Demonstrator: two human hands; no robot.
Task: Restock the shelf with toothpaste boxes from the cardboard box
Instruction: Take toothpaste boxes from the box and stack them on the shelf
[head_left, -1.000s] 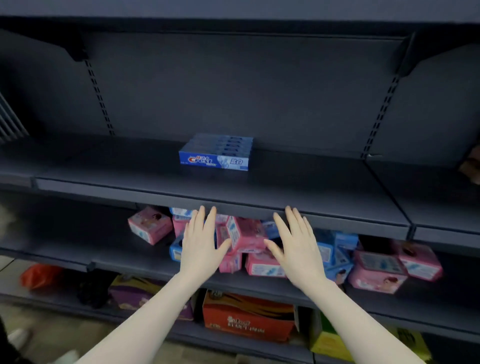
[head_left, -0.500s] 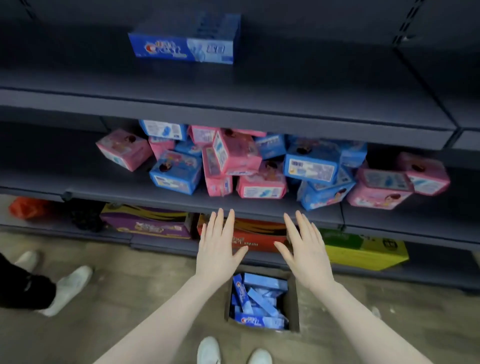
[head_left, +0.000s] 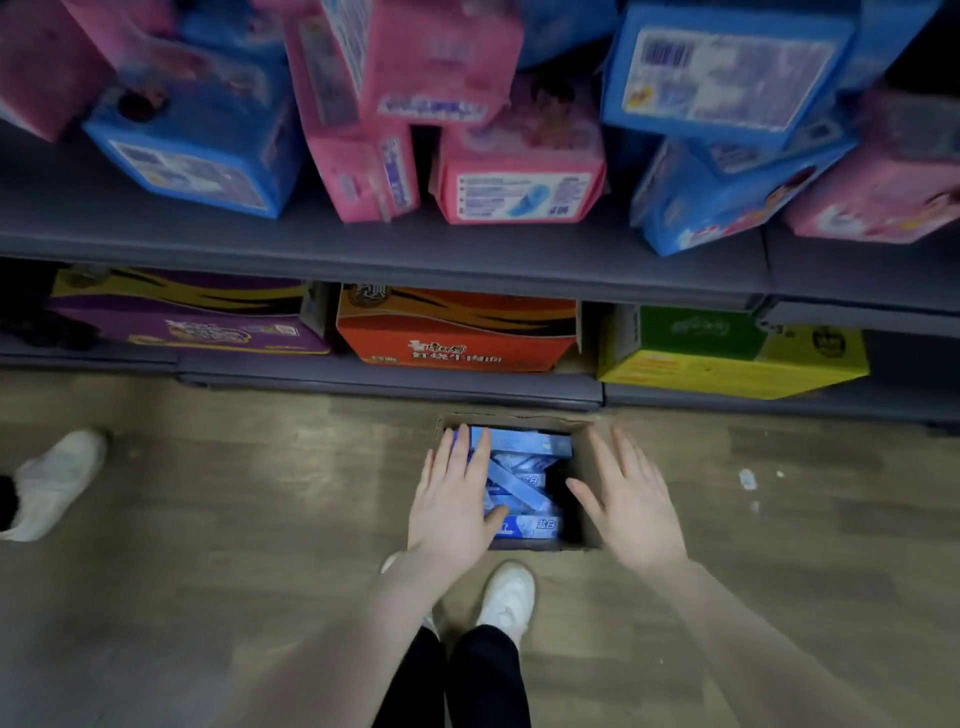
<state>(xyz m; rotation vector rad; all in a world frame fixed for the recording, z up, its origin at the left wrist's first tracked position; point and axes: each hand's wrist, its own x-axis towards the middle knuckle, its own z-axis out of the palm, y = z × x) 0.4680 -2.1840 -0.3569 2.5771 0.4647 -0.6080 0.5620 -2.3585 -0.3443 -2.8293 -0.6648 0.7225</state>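
Shelf (head_left: 395, 260) spans the top of the view: grey board carrying a jumble of pink and blue cartons (head_left: 519, 171), tipped at mixed angles, some leaning on each other. Bottom shelf under it holds three flat cases side by side: purple case (head_left: 182, 317), orange case (head_left: 457, 332), green-yellow case (head_left: 727, 353).

Wood-look floor (head_left: 234, 519) below. Cardboard box (head_left: 584, 478) sits on the floor just in front of the bottom shelf, top open, the wearer's white shoe (head_left: 509, 597) close behind it. It holds toothpaste boxes (head_left: 524, 483): long, slim, blue with white print. They lie loose, not aligned. The one at the far end runs left-right, one in the middle lies diagonal across the others, and the near one runs left-right with print facing up. Right side of the box interior is dark.

Left hand (head_left: 454, 499) is flat, fingers straight and slightly spread, over the left part of the box; contact with the contents can't be confirmed. Right hand (head_left: 631, 499) is flat and spread over the box's right edge, holding nothing.

Another person's white shoe (head_left: 57, 480) at far left.
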